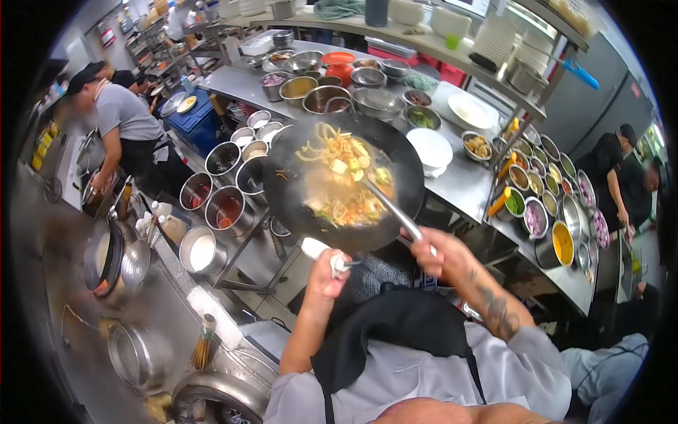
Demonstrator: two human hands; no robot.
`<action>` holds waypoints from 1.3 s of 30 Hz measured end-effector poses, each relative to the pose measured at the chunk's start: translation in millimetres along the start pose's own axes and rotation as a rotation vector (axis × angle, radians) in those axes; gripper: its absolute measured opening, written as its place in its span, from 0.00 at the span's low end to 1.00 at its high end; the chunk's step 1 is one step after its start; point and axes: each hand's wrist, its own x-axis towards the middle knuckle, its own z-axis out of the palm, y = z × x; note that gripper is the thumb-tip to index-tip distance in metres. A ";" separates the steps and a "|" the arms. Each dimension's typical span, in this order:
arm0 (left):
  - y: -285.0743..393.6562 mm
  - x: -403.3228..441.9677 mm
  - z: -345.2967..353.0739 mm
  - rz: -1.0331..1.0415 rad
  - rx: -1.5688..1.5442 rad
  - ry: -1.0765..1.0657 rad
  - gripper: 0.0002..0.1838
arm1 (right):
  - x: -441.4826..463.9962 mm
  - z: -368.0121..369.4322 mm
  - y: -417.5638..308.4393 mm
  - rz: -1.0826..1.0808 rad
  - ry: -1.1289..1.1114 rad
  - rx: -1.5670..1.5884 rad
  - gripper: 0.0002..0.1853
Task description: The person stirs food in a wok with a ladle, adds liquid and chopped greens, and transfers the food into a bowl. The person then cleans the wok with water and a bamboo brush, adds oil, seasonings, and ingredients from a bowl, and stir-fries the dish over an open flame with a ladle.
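A large dark wok (282,177) is held up in front of me, tilted, with noodles and cut vegetables (346,173) in it and steam over them. My left hand (330,272) is closed on a white cloth at the wok's near side, where the handle is mostly covered. My right hand (436,253) grips the metal handle of a ladle (392,205), whose head rests among the noodles.
Metal pots of sauces (229,210) stand left of the wok. Bowls of ingredients (533,215) line the steel counter (462,184) at right. A stove with a pot (134,353) and a bamboo brush (203,343) is at lower left. Other people (134,116) work at both sides.
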 end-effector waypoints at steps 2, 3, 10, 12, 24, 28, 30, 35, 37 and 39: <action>3.9 0.7 6.1 -0.019 -0.033 -0.032 0.03 | 2.4 7.5 -22.2 0.024 -0.072 0.176 0.15; 4.3 1.1 5.2 -0.029 -0.051 -0.035 0.03 | 1.2 12.5 -26.7 0.024 -0.052 0.203 0.15; 2.2 9.5 8.8 -0.054 -0.099 -0.100 0.02 | -16.4 16.8 -64.5 0.087 -0.083 0.377 0.16; -0.7 10.9 17.6 -0.011 -0.056 -0.042 0.02 | -18.9 6.1 -77.9 0.091 -0.139 0.321 0.16; -11.8 49.7 57.5 0.084 -0.065 -0.001 0.01 | -63.6 5.2 -164.5 -0.046 -0.133 0.310 0.16; -14.7 58.0 74.2 0.126 -0.042 0.048 0.02 | -82.8 5.4 -190.1 -0.118 -0.174 0.266 0.15; -15.6 59.6 81.5 0.146 -0.038 0.061 0.03 | -92.4 3.9 -199.9 -0.137 -0.181 0.299 0.15; -16.8 67.8 95.7 0.172 -0.034 0.108 0.04 | -115.8 -9.3 -225.0 -0.159 -0.198 0.333 0.19; -17.3 69.0 97.5 0.169 -0.033 0.124 0.04 | -121.6 -25.1 -231.7 -0.165 -0.259 0.265 0.20; -16.5 73.2 90.3 0.143 -0.057 0.101 0.03 | -126.6 -29.8 -235.0 -0.181 -0.184 0.323 0.20</action>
